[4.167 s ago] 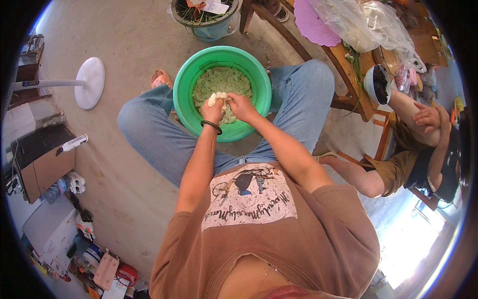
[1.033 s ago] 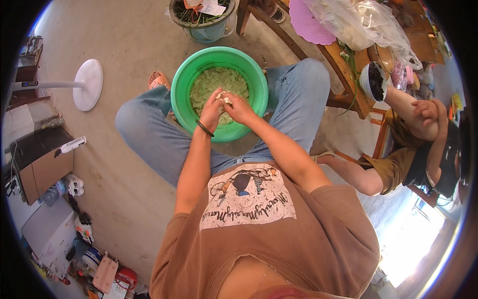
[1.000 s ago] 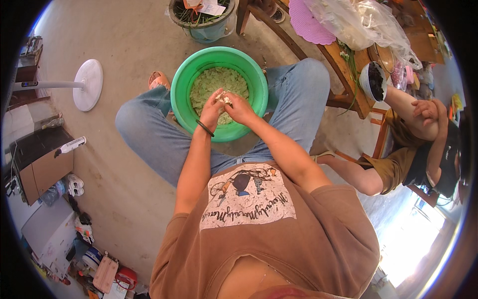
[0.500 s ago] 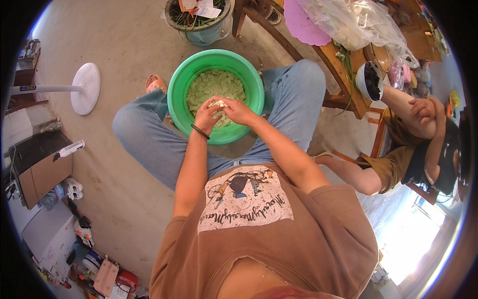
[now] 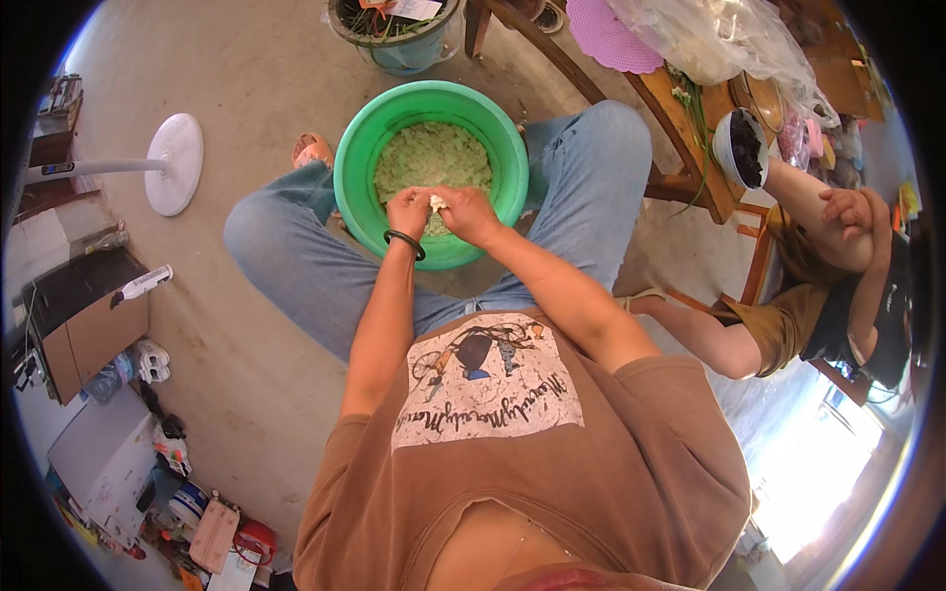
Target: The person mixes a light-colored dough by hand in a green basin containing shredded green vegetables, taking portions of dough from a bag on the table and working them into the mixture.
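Observation:
A deep green plastic basin stands between my knees, with a layer of pale greenish-white crumbly pieces in it. Over its near side my hands meet. A small whitish lump shows between their fingertips; what kind it is I cannot make out. My left hand, with a dark band at the wrist, has its fingers closed at the lump's left side. From the right, my right hand closes thumb and fingers around the same lump. The undersides of both hands are hidden.
A bucket with green stalks stands beyond the basin. At right is a wooden table with plastic bags and a bowl of dark stuff; a seated person's hands rest on a knee. A white round stand base is left.
My hands have drawn closer around the whitish lump, and my left fingers have closed in. The view has shifted slightly, so the basin sits a little higher in the picture.

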Demonstrator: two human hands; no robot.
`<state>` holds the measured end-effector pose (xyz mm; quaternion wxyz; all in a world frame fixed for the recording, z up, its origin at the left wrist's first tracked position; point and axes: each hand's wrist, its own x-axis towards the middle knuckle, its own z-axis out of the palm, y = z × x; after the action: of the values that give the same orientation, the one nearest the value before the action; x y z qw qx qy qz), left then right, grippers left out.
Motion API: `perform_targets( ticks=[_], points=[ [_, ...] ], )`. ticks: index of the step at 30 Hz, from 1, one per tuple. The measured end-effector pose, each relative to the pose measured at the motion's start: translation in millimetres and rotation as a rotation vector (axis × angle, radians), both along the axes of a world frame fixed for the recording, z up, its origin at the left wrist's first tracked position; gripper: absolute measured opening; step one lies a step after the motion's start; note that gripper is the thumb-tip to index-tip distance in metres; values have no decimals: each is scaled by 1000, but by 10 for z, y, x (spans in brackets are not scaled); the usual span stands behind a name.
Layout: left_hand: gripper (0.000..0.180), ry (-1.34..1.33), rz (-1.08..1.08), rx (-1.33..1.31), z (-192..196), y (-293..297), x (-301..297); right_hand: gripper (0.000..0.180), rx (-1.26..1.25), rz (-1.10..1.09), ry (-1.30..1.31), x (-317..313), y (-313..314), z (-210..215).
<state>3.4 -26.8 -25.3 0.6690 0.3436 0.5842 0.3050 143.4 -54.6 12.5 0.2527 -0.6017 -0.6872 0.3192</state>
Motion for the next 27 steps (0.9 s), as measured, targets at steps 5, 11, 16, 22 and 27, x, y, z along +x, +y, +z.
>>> perform_targets(
  ticks=[5,11,16,22,27],
  points=[
    [19,13,35,-14,59,45,88,44,-134,-160,358,109,53,-221],
    [32,-19,163,-82,200,84,49,59,-731,-436,919,139,235,-155],
    [42,-149,188,-20,255,119,187,75,-770,-507,924,137,336,71],
    [56,-517,194,-62,169,83,185,70,-862,-374,1176,-437,218,377],
    [71,-735,100,-118,173,91,418,43,-237,-213,566,-96,244,52]
  ],
)
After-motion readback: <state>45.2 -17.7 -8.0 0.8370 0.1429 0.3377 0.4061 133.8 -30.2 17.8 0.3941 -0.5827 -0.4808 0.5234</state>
